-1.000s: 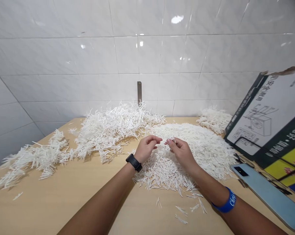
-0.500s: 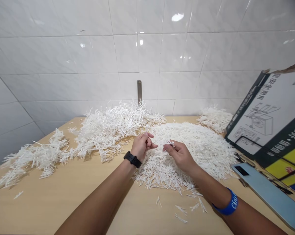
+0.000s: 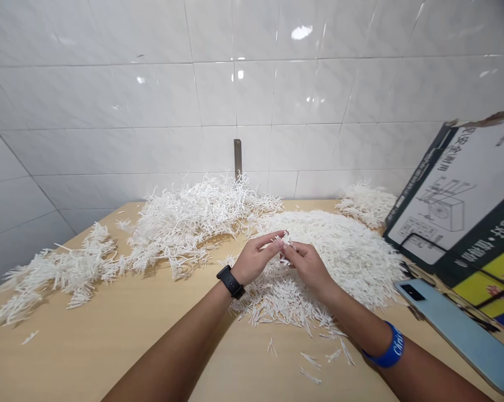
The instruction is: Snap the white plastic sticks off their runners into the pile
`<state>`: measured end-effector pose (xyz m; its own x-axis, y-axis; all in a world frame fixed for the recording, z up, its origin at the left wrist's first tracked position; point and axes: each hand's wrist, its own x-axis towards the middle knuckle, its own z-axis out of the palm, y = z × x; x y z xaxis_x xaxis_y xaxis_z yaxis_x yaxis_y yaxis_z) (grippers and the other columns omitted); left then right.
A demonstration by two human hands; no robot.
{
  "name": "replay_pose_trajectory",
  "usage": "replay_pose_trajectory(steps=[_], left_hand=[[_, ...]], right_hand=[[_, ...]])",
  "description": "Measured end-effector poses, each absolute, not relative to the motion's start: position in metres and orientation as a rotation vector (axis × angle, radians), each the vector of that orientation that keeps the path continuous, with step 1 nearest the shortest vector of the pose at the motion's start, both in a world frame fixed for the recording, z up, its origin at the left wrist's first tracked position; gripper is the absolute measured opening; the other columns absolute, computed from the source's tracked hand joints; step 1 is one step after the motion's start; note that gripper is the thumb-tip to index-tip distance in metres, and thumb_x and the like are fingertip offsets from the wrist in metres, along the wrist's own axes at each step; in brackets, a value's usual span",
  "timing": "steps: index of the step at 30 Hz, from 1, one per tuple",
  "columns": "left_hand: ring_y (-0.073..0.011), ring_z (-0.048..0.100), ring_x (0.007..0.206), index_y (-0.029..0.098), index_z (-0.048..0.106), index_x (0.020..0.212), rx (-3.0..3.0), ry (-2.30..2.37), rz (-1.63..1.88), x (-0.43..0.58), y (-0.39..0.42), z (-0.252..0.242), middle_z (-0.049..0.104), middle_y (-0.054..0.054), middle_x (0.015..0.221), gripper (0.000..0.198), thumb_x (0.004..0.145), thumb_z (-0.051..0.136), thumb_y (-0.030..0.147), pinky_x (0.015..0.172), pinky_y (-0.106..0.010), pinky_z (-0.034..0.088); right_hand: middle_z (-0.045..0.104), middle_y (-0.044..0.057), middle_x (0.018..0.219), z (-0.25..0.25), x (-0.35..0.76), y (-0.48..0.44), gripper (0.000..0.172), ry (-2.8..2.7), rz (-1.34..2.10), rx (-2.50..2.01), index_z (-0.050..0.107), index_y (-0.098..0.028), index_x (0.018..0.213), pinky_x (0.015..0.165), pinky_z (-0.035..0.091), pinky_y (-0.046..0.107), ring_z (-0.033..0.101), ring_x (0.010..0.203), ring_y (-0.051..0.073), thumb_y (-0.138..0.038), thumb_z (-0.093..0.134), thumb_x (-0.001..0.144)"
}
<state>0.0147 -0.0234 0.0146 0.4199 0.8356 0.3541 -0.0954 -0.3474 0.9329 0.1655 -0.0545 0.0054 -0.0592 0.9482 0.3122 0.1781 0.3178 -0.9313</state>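
Together, left hand [image 3: 255, 261] and right hand [image 3: 312, 269], nearly closed, pinch white strands [image 3: 285, 261] between them.

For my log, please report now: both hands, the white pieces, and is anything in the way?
Right hand pinching white pieces. Left hand meeting it at fingertips. White pile close by. Nothing seen blocking; phone off to the right.
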Motion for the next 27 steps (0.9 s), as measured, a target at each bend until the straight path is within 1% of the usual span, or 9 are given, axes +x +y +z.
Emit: replay_pose_trajectory(steps=[3,5,7,11,14,18,20,23,27], left_hand=[[-0.0225,0.064,0.092,0.014,0.071,0.096,1.457,0.679,1.147,0.018,-0.024,0.013,0.071,-0.011,0.101,0.039,0.077,0.065,0.047,0.083,-0.036,0.052],[-0.0159,0.063,0.070,0.013,0.070,0.082,1.322,0.701,1.153,0.020,-0.026,0.013,0.069,-0.006,0.079,0.037,0.073,0.068,0.049,0.069,-0.031,0.053],[-0.0112,0.057,0.057,0.014,0.067,0.075,1.205,0.708,1.142,0.022,-0.029,0.014,0.062,-0.001,0.063,0.036,0.070,0.069,0.050,0.063,-0.028,0.052],[-0.0096,0.055,0.050,0.014,0.062,0.070,1.093,0.711,1.129,0.026,-0.032,0.015,0.058,0.001,0.056,0.037,0.070,0.069,0.051,0.057,-0.025,0.050],[-0.0083,0.053,0.045,0.014,0.059,0.067,1.021,0.754,1.153,0.025,-0.028,0.015,0.057,0.001,0.053,0.034,0.076,0.065,0.046,0.053,-0.023,0.049],[-0.0057,0.044,0.037,0.017,0.051,0.067,0.863,0.829,1.317,0.011,-0.013,0.015,0.041,0.009,0.041,0.030,0.085,0.056,0.041,0.054,-0.024,0.051],[-0.0071,0.051,0.041,0.016,0.054,0.072,0.957,0.845,1.332,0.003,-0.007,0.015,0.049,0.007,0.046,0.030,0.085,0.056,0.042,0.058,-0.026,0.053],[-0.0121,0.064,0.060,0.014,0.062,0.083,1.158,0.850,1.259,0.000,-0.005,0.014,0.069,-0.005,0.073,0.026,0.080,0.064,0.039,0.062,-0.026,0.053],[-0.0179,0.066,0.086,0.015,0.066,0.087,1.355,0.777,1.175,0.009,-0.013,0.014,0.071,-0.011,0.097,0.021,0.078,0.066,0.034,0.077,-0.031,0.051]], right_hand=[[0.039,-0.003,0.057,0.008,0.164,-0.057,0.045,-1.573,0.880,-1.011,0.054,-0.017,0.062,0.052,0.031,0.025,0.034,0.055,0.011,-0.056,0.052,0.084],[0.040,-0.002,0.059,0.010,0.164,-0.060,0.043,-1.626,0.906,-0.969,0.058,-0.016,0.068,0.050,0.029,0.024,0.033,0.055,0.010,-0.055,0.052,0.085],[0.040,-0.002,0.061,0.011,0.164,-0.061,0.043,-1.661,0.939,-0.946,0.059,-0.015,0.072,0.048,0.027,0.024,0.032,0.055,0.010,-0.056,0.052,0.085],[0.034,-0.003,0.060,0.011,0.166,-0.061,0.044,-1.681,0.987,-0.943,0.056,-0.016,0.072,0.046,0.023,0.024,0.027,0.053,0.010,-0.058,0.050,0.084],[0.030,-0.004,0.058,0.011,0.167,-0.061,0.044,-1.690,1.015,-0.928,0.051,-0.017,0.067,0.047,0.022,0.024,0.024,0.052,0.009,-0.058,0.049,0.085],[0.029,-0.005,0.056,0.010,0.167,-0.063,0.046,-1.728,0.989,-0.892,0.038,-0.019,0.057,0.051,0.025,0.025,0.026,0.053,0.010,-0.053,0.052,0.085],[0.030,-0.005,0.056,0.009,0.166,-0.063,0.046,-1.703,0.989,-0.886,0.039,-0.019,0.057,0.052,0.026,0.025,0.027,0.053,0.010,-0.052,0.053,0.085],[0.037,-0.003,0.058,0.006,0.166,-0.060,0.042,-1.606,1.004,-0.931,0.051,-0.018,0.063,0.051,0.029,0.024,0.032,0.053,0.011,-0.055,0.054,0.083],[0.042,-0.002,0.059,0.005,0.168,-0.056,0.039,-1.456,0.946,-1.038,0.062,-0.018,0.071,0.053,0.035,0.025,0.038,0.056,0.013,-0.056,0.057,0.081]])
